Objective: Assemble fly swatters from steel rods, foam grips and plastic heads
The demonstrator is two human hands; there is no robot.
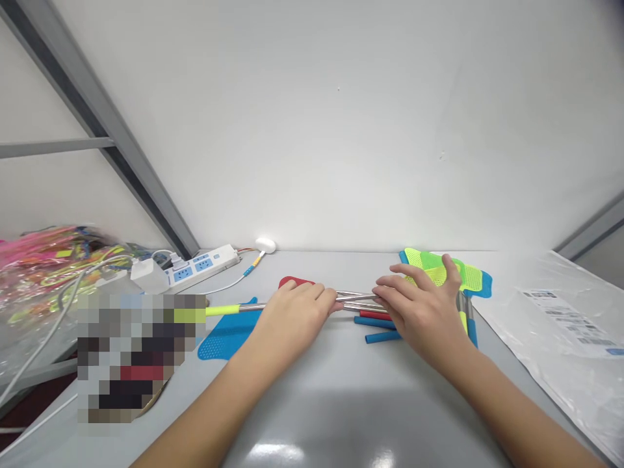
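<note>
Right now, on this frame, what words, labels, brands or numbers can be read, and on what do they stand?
Nothing can be quoted.
Printed label on the clear plastic bag: too small and blurred to read.
Power strip: no legible marking.

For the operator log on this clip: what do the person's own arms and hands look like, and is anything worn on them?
The left hand and right hand are bare, with no gloves, rings or tape visible. The left forearm and right forearm are bare too, with no sleeves, watch or cables in view.
</note>
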